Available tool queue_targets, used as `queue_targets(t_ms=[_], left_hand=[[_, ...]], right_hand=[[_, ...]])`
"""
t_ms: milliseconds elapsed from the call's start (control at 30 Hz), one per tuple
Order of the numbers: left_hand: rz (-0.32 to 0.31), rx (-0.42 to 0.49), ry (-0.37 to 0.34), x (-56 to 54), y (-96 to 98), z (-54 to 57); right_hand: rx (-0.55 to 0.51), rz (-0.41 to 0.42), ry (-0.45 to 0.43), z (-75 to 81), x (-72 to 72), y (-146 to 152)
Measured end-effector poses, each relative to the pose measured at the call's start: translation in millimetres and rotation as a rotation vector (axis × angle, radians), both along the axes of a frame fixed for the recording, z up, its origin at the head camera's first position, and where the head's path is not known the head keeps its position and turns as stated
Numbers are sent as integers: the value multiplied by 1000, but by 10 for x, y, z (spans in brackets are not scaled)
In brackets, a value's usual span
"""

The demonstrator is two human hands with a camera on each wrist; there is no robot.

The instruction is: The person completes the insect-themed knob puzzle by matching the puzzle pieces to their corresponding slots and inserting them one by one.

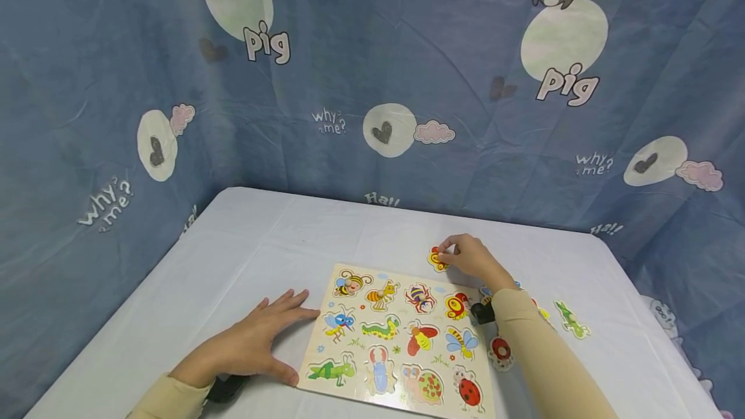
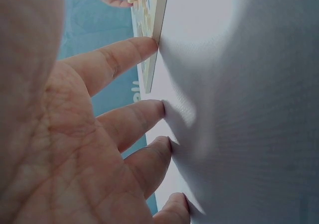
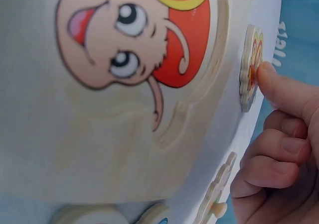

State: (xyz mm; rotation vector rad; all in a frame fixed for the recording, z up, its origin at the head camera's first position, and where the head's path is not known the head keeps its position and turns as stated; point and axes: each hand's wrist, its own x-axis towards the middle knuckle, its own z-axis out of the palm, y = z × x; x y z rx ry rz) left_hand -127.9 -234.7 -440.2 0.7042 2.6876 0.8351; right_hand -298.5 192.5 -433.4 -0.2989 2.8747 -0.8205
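Note:
My right hand [image 1: 473, 258] pinches a small red-and-yellow butterfly puzzle piece [image 1: 436, 260] just beyond the far edge of the wooden insect puzzle board [image 1: 356, 343]. In the right wrist view the thumb and a finger meet at the face of this butterfly piece [image 3: 250, 67], which stands tilted; its knob is hidden. My left hand [image 1: 256, 338] lies spread at the board's left side. Its thumb and index fingertip touch the board's edge [image 2: 155, 59], while the other fingertips rest on the white tablecloth [image 2: 239, 134].
Right of the board lie loose pieces: a red round-looking one [image 1: 501, 351], a green grasshopper [image 1: 572, 320], and others partly hidden by the right forearm [image 1: 541, 348]. One loose piece shows a wooden knob [image 3: 218, 209]. A blue printed curtain [image 1: 326, 70] hangs behind the table.

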Motion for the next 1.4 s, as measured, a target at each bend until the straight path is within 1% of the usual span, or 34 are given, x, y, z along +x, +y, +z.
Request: queue_targets(t_ms=[333,667,833,1167,1400], left_hand=[[1,2,2,5,-3,-1],[3,3,0,8,2,2],[4,6,0,11,0,0],[1,-4,9,10,-13,-9],[-6,4,3,3,-13,-9]], right_hand=[[-29,4,-24,-3,5,6],[-9,19,-15,-23,8,17],[0,2,-23,-35,13,11],[-35,-3,18,-16,24,13],[-47,-57,-8,62,110,58]])
